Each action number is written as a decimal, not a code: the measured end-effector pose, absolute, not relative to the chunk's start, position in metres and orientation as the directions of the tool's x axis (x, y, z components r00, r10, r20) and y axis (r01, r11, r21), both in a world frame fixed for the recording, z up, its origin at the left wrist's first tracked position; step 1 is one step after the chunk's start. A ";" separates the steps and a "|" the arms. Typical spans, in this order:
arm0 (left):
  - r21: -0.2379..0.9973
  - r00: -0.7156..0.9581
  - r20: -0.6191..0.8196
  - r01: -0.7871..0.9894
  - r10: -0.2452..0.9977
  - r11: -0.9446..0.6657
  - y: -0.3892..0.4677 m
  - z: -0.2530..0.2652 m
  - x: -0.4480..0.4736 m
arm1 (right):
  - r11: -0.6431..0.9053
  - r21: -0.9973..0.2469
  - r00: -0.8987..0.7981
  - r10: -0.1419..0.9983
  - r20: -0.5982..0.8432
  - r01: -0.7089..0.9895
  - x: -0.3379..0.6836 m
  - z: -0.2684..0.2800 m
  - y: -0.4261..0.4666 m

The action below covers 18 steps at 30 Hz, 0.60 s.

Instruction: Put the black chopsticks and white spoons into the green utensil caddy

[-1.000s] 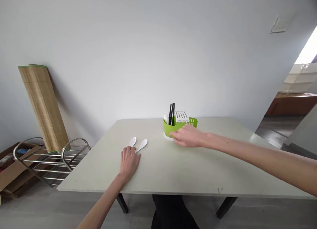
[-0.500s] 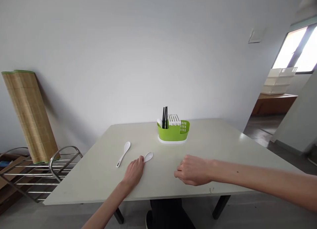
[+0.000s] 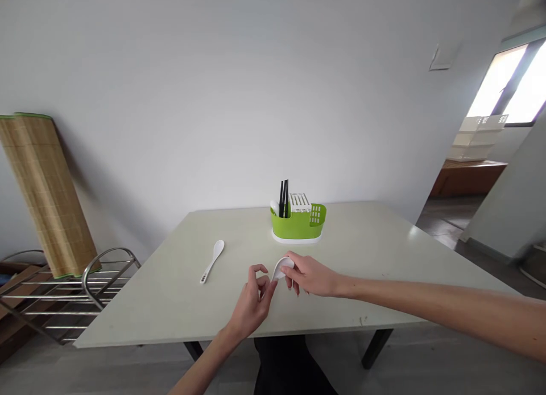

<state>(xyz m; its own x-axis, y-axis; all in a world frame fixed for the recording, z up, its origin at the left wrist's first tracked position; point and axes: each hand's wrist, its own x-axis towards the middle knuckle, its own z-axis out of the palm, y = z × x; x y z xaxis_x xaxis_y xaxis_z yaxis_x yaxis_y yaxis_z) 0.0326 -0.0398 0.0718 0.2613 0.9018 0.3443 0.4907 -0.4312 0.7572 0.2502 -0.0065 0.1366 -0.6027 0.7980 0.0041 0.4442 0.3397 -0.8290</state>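
A white soup spoon [image 3: 281, 267] is held above the front middle of the table, between my two hands. My right hand [image 3: 311, 274] pinches the bowl end of it from the right. At its handle, my left hand [image 3: 252, 301] is closed with thumb and fingers, the index finger raised and curled; most of the handle is hidden there. Another white spoon [image 3: 213, 261] lies on the table to the left, bowl pointing away from me. Behind the hands stands a green cutlery holder [image 3: 294, 230] on a white base, with black chopsticks [image 3: 284, 198] and a white spoon [image 3: 274, 206] in its left part.
The pale table [image 3: 170, 304] reaches back to the wall. A metal rack [image 3: 72, 295] stands left of it, with a rolled bamboo mat [image 3: 51, 196] leaning upright. Stacked white containers [image 3: 478, 136] are at the far right, near the window.
The spoon has come up off the table and moved right, its bowl tilted up. My right hand has moved left and taken hold of the bowl end.
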 end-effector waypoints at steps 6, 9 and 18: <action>0.643 0.210 0.464 0.588 0.860 -0.491 -0.025 0.073 0.003 | 0.514 -0.610 -0.538 0.827 0.166 0.603 0.254 0.176 0.011; 0.425 0.080 0.602 0.810 0.794 -0.404 -0.006 0.064 -0.039 | 0.473 -0.364 -0.398 0.879 0.263 0.803 0.265 0.206 0.033; 0.139 -0.037 0.445 0.990 0.895 -0.028 0.015 0.017 -0.120 | 0.299 0.113 -0.316 0.820 0.478 0.947 0.268 0.230 0.104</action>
<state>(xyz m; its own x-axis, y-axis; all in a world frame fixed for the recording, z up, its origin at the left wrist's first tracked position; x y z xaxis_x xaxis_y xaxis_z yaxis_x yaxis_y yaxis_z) -0.1199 0.0149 0.0172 -0.0375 0.8948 0.4448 0.9899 -0.0276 0.1389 0.2683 0.1038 0.2296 -0.3161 0.8198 0.4775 0.9474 0.2993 0.1132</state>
